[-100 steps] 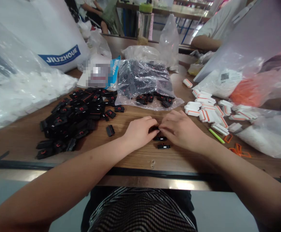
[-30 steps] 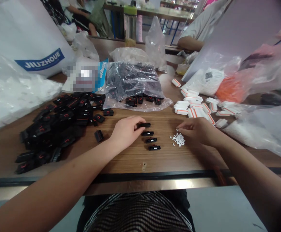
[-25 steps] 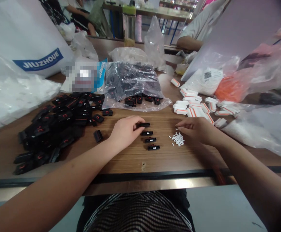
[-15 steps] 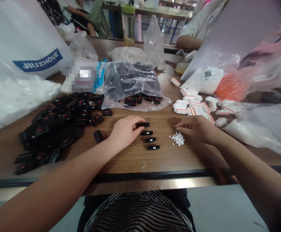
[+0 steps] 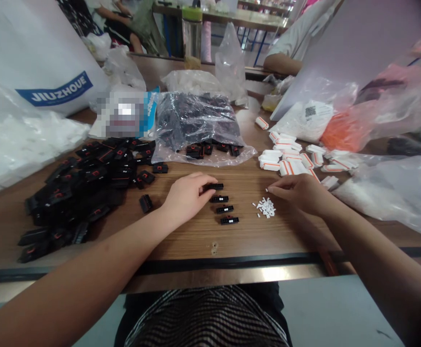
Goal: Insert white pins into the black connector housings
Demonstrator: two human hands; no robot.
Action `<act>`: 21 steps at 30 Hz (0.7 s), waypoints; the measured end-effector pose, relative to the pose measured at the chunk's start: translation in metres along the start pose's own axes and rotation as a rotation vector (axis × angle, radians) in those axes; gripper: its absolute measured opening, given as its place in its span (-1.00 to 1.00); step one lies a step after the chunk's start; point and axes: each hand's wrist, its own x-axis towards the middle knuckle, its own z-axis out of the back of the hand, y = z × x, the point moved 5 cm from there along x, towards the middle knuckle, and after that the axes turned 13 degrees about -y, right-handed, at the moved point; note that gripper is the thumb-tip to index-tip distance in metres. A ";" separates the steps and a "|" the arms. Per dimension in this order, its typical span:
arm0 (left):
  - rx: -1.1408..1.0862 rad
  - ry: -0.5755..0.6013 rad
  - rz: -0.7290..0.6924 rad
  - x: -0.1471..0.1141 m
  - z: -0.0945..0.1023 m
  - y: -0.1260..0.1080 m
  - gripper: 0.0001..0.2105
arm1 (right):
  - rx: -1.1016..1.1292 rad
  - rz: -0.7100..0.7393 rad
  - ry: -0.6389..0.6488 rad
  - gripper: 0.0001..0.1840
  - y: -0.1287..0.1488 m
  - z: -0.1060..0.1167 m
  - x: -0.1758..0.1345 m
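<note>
My left hand (image 5: 192, 195) pinches the end of a black connector housing (image 5: 216, 186), the farthest in a short column on the table. Nearer to me lie three more black housings (image 5: 224, 209), each showing two white dots on its face. My right hand (image 5: 295, 190) is closed, with a tiny white plug (image 5: 267, 190) at its fingertips. Just below those fingertips is a small heap of white plugs (image 5: 267, 207). One loose black housing (image 5: 145, 203) lies to the left of my left wrist.
A large pile of black housings (image 5: 87, 183) covers the left side. Behind my hands sits a clear bag of black housings (image 5: 199, 120). White and orange parts (image 5: 291, 156) lie at the right, near plastic bags (image 5: 394, 193). A bottle (image 5: 192, 38) stands at the back.
My right hand has shifted slightly to the right, and a tiny white plug now shows at its fingertips. The left hand keeps its place on the farthest housing.
</note>
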 end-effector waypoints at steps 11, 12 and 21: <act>-0.002 0.001 -0.001 0.000 0.000 0.000 -0.80 | 0.018 0.141 0.006 -0.77 0.004 -0.007 -0.001; -0.002 -0.002 0.000 0.000 0.001 0.000 -0.80 | 0.015 0.205 0.021 -0.78 0.007 -0.006 0.000; -0.006 -0.007 -0.004 0.000 0.001 0.001 -0.80 | -0.025 0.156 -0.010 -0.74 0.005 0.000 -0.002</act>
